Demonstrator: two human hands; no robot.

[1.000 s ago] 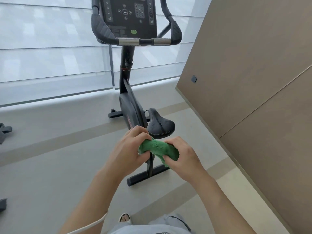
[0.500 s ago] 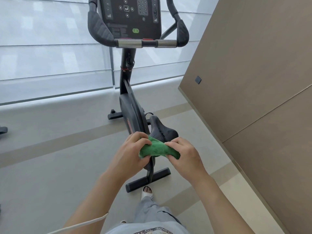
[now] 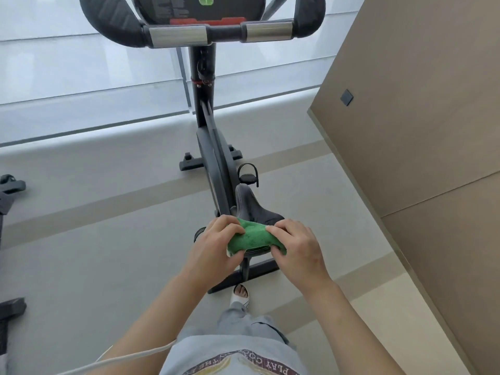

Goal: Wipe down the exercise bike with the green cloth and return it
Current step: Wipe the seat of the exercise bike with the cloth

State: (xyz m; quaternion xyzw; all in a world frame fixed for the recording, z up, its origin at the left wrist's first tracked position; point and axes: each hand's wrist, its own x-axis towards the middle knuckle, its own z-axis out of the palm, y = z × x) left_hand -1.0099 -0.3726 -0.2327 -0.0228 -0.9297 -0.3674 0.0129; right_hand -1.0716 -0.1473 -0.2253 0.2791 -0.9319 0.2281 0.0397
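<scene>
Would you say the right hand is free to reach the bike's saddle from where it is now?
Probably yes: the right hand hangs just near of the saddle with nothing between them, but it grips the green cloth together with the left hand.

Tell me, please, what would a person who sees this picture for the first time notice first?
First, the green cloth, low in the middle, which the left hand and the right hand grip at its two ends, just in front of the black saddle of the exercise bike. Next, the bike's handlebar with its metal sections, across the top. A brown wall fills the right side.
</scene>
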